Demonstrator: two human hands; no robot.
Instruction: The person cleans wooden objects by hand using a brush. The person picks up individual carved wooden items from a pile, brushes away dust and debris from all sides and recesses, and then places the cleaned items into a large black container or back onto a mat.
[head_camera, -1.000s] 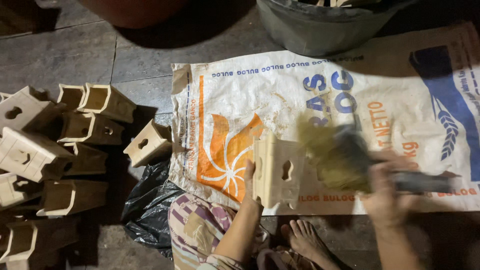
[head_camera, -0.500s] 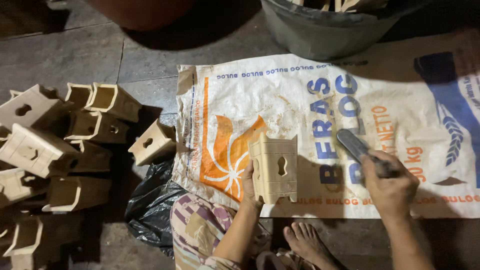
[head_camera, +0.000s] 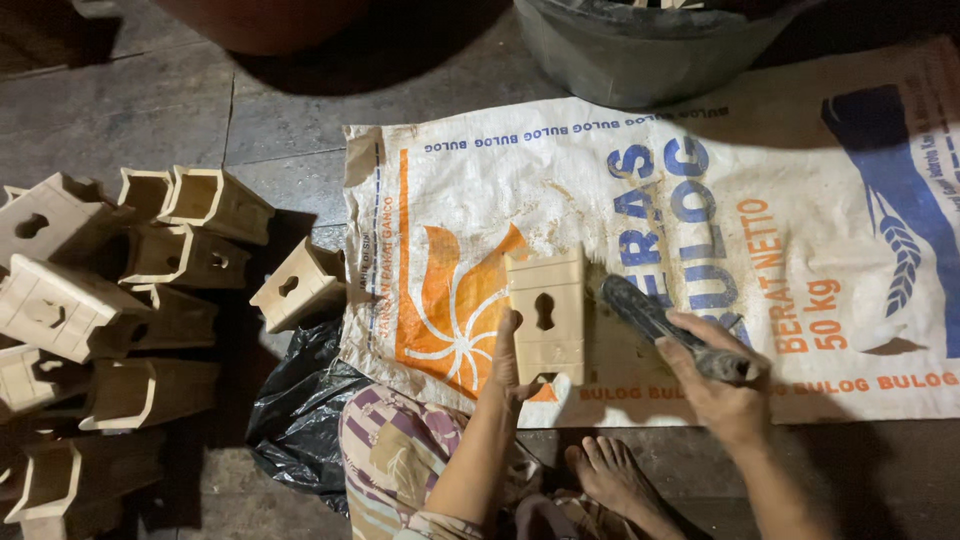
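My left hand (head_camera: 507, 358) grips a pale wooden box-shaped piece (head_camera: 546, 315) with a keyhole cut-out, holding it upright on a white woven sack (head_camera: 700, 230) spread on the floor. My right hand (head_camera: 715, 385) is closed around the handle of a dark brush (head_camera: 640, 308). The brush's head touches the right side of the wooden piece. My bare foot (head_camera: 612, 478) and patterned clothing (head_camera: 385, 460) show at the bottom.
A heap of several similar wooden pieces (head_camera: 110, 310) lies on the stone floor at left, one (head_camera: 298, 286) next to the sack's edge. A black plastic bag (head_camera: 305, 410) sits by my knee. A grey tub (head_camera: 640, 45) and a reddish pot (head_camera: 265, 20) stand at the top.
My right hand has brought the brush back left against the wooden piece's side after swinging out to the right. The left hand keeps holding the piece.
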